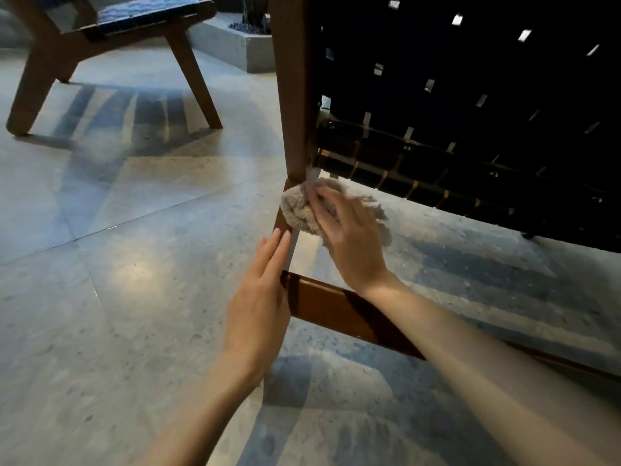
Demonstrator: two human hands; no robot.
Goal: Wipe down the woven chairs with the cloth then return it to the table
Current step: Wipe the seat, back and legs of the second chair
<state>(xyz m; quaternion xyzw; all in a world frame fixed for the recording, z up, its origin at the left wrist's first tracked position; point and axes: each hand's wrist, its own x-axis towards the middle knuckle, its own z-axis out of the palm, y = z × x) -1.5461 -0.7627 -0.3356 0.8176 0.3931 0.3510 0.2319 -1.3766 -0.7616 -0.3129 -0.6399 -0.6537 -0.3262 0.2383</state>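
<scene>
The right hand [349, 237] curls its fingers over the fluffy cloth [297, 210] and presses it on the near woven chair's wooden leg [294, 95], mid-frame. The leg runs up and down, so the wipe should follow it. The left hand [258, 297], fingers straight and together, lies against the leg just below the cloth.

Floor [134, 280]: grey speckled stone tiles, glossy, thin joint lines. Near chair [295, 95], with a wood frame and dark woven straps, stands on it at right, with its striped shadow on the tiles underneath. Second chair [40, 72] stands well apart, behind and left of the near chair. Low concrete planter box [235, 48] with dark pebbles [247, 27] sits just behind the near chair.
</scene>
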